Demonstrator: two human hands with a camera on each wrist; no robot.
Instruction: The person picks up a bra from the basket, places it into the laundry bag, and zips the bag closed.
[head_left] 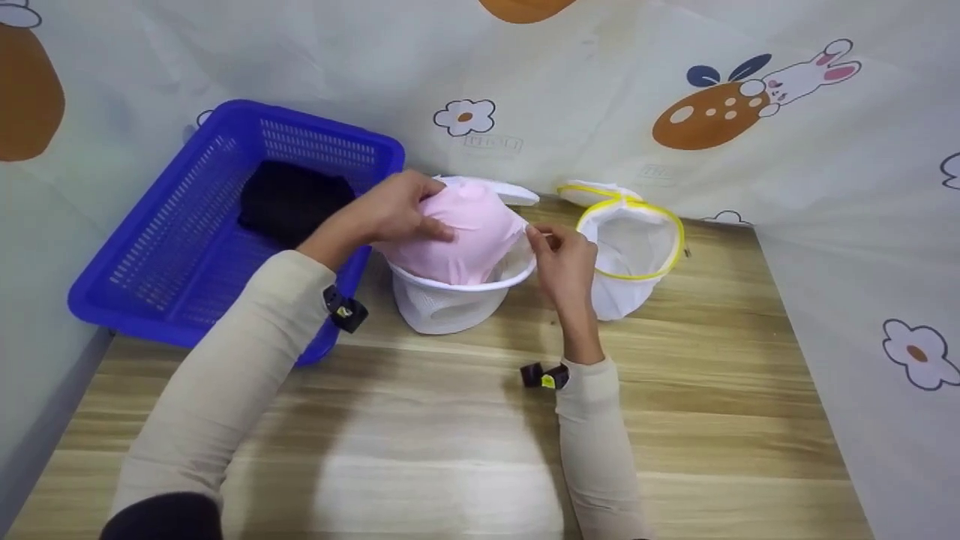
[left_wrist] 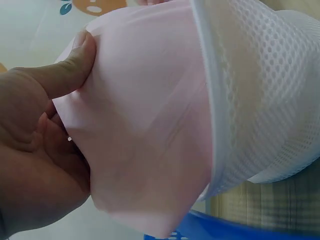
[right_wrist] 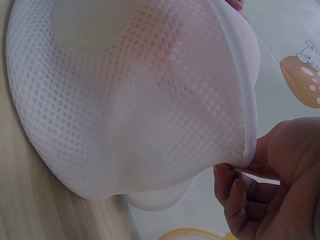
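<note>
My left hand [head_left: 397, 206] grips a smooth pink bra [head_left: 469, 232] with rounded, moulded cups, its thumb on the outer face and the fingers hidden behind. The bra's lower part sits inside the mouth of a white mesh laundry bag [head_left: 450, 304], while its top stands above the rim. At the bag's right side, my right hand [head_left: 566, 262] pinches the white zippered rim [right_wrist: 248, 125] between thumb and forefinger. Pink fabric shows through the mesh in the right wrist view. The bag's round lid [head_left: 499, 189] is folded back behind the bra.
Left of the bag stands a blue plastic basket [head_left: 142, 330] with folded black fabric [head_left: 292, 201] inside. A second white mesh bag [head_left: 626, 296] with yellow trim stands open to the right, near the right hand. A patterned sheet [head_left: 585, 97] hangs behind the wooden table [head_left: 697, 420].
</note>
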